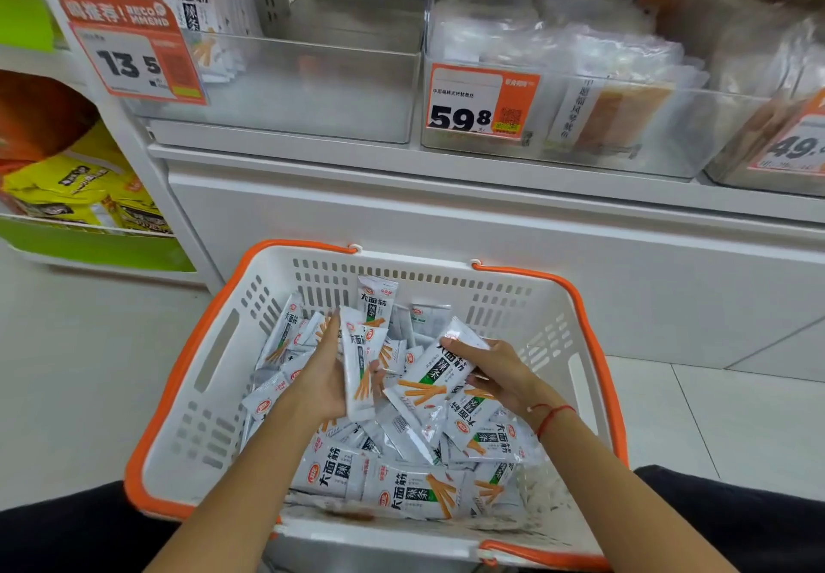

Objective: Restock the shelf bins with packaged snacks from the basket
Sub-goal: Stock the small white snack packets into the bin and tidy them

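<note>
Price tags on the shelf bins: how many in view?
3. Tag 13.5 on the left bin, tag 59.8 on the middle bin, a third tag at the right edge, cut off.

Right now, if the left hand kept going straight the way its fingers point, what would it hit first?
Probably the upright snack packet leaning against the basket's far wall, just past the left hand; depth is hard to judge.

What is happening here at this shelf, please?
A person is taking white snack packets from the basket on the floor. The left hand holds an upright stack of packets, and the right hand grips one more packet. The clear bin above is almost empty.
</note>
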Demonstrator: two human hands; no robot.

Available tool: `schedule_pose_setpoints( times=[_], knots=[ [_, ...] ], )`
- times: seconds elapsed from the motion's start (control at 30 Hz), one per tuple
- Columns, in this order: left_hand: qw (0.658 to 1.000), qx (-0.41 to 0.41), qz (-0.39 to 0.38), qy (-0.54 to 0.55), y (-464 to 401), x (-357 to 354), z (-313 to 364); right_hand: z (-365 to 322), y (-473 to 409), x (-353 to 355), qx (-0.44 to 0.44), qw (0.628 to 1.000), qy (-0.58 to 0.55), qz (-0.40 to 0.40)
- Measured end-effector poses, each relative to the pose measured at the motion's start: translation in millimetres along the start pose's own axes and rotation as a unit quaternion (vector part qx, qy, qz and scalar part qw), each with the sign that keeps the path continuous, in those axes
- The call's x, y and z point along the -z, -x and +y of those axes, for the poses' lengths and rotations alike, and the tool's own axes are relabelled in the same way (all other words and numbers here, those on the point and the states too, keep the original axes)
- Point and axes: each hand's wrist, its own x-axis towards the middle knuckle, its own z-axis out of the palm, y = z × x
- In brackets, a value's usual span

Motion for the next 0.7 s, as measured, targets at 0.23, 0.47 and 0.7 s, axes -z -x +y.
schedule_pose_setpoints(
  times=[0.23,0.47,0.7],
  knots=[
    [0.994,0.026,0.035,-0.097,-5.1,-6.7,-8.9,-14.0,6.4,-21.1,0.051,0.988,0.118,-0.080],
    [0.958,0.030,0.034,-0.284,-9.2,-27.8,-16.8,-18.7,5.1,-45.1,0.205,0.952,0.227,0.034],
    [0.968,0.024,-0.025,-0.247,0.7,-40.9,-21.1,-18.4,7.8,-47.7,0.195,0.970,0.142,0.017]
  ],
)
